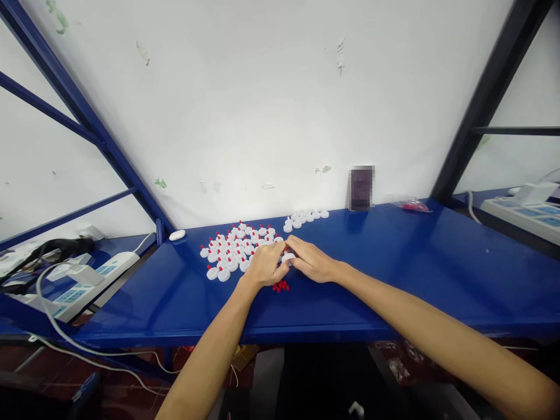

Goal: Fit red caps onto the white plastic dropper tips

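Observation:
My left hand (265, 263) and my right hand (311, 260) meet over a blue shelf (394, 274), fingers pinched together on one white cap (288, 256) between them. Left of the hands lies a cluster of several white caps with red tips (234, 245). A short row of plain white caps (305, 217) sits behind, near the wall. A small heap of loose red pieces (280, 286) lies just below my left hand.
A white oval object (177, 234) rests at the shelf's back left. A dark blurred card (361, 188) leans on the wall, with a clear bag of red bits (411, 205) beside it. Power strips and cables lie at the left (83, 280) and right (525, 213).

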Motion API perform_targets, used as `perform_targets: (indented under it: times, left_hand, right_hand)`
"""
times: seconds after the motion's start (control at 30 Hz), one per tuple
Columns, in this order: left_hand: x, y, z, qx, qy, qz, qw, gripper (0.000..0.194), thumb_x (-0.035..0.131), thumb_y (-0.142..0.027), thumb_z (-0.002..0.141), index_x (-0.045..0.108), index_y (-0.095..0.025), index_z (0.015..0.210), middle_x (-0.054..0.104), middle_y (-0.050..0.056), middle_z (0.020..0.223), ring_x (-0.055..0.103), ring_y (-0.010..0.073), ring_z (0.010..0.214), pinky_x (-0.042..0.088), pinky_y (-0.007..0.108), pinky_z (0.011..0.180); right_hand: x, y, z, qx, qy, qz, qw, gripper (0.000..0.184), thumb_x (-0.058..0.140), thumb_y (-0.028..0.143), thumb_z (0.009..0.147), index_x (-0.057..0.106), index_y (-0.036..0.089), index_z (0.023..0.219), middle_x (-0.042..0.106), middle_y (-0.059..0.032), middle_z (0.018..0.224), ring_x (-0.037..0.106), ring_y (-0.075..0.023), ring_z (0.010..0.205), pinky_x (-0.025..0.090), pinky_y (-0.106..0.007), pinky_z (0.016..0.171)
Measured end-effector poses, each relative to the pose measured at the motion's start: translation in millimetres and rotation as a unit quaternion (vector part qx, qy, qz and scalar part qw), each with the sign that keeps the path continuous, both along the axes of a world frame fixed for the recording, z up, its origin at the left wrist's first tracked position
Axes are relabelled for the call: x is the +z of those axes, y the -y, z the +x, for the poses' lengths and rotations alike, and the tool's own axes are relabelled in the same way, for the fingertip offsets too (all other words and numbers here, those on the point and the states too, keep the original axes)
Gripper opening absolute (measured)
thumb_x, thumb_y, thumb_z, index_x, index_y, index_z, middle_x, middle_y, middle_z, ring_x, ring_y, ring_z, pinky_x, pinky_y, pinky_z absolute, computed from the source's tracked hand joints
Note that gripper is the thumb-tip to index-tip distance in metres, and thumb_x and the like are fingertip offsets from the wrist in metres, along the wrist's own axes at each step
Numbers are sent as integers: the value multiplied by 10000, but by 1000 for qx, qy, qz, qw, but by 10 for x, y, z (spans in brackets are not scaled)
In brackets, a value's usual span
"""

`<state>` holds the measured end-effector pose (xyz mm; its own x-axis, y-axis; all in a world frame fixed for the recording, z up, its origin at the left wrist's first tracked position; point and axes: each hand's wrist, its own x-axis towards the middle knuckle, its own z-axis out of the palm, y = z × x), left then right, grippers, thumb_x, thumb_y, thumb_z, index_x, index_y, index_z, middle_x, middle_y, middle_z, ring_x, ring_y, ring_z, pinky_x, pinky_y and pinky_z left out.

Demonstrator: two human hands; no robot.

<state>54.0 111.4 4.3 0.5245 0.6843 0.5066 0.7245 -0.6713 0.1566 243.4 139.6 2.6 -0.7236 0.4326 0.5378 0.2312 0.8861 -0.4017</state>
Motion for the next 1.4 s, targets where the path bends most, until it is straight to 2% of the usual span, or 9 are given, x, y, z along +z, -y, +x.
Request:
perform_targets:
  times: [0.3,0.43,0.53,0.63,0.73,0.83,1.0,1.2,1.4]
  left_hand:
    - [-20,-12,-11,45,6,-21,999,235,446,-416,904,436,-209,793,547,10,702,500,173,615,324,295,585]
    - [4,24,-43,61,13,-21,998,238,462,-436,928,492,-201,905,557,6,769,509,168,662,347,290,616]
    - [12,34,-66,51,25,-29,998,262,388,-431,973,513,-202,956,562,12,796,520,169,695,362,292,645]
    - [-2,10,-76,65,40,-16,997,303,303,-357,1006,493,-197,832,543,18,756,504,162,679,352,291,651]
    - [-14,-24,-81,84,33,0,996,315,357,-336,989,441,-196,720,508,12,704,475,154,643,333,287,634]
    - [-10,-41,-84,83,14,2,996,319,404,-310,962,411,-196,665,498,8,671,471,152,634,329,290,633]
    - [-18,-51,-92,84,-28,0,996,337,514,-302,877,374,-203,587,481,12,586,482,177,636,327,303,616]
    - [-47,-117,-190,115,-36,10,993,370,570,-290,798,332,-212,525,433,13,539,465,188,598,360,332,629]
    - [-40,-187,-287,108,-14,20,994,338,504,-225,803,303,-206,532,438,-2,519,462,168,582,367,354,712]
  right_hand:
    - [-25,-13,23,-12,4,-46,999,89,373,213,953,451,213,910,556,-24,887,498,-169,764,411,-311,739]
    - [-37,-48,46,-34,1,-50,998,101,406,224,956,499,206,921,580,-4,811,503,-152,698,383,-278,689]
    - [-41,-64,67,-51,-2,-54,997,85,448,212,932,531,205,952,561,20,740,482,-136,638,363,-255,644]
    - [-48,-74,87,-63,13,-62,996,132,508,217,892,550,212,1017,543,43,701,471,-124,603,358,-241,614]
    - [-83,-116,97,-81,55,-48,994,291,579,220,834,563,217,1124,604,15,822,542,-140,688,408,-254,656]
    - [-140,-223,89,-158,82,-27,984,360,546,225,857,582,212,1215,634,-73,1130,620,-198,915,467,-329,815]
    - [-135,-485,11,-220,147,-64,962,516,494,315,920,483,238,1430,390,-101,1550,487,-301,1324,402,-456,1065]
    - [-21,-691,-196,-201,230,-82,949,647,536,415,887,414,230,1495,367,-109,1567,420,-344,1384,355,-487,1115]
    - [-83,-625,-182,-192,205,-12,960,501,511,345,901,513,200,1380,488,-130,1469,545,-320,1255,442,-453,1005]
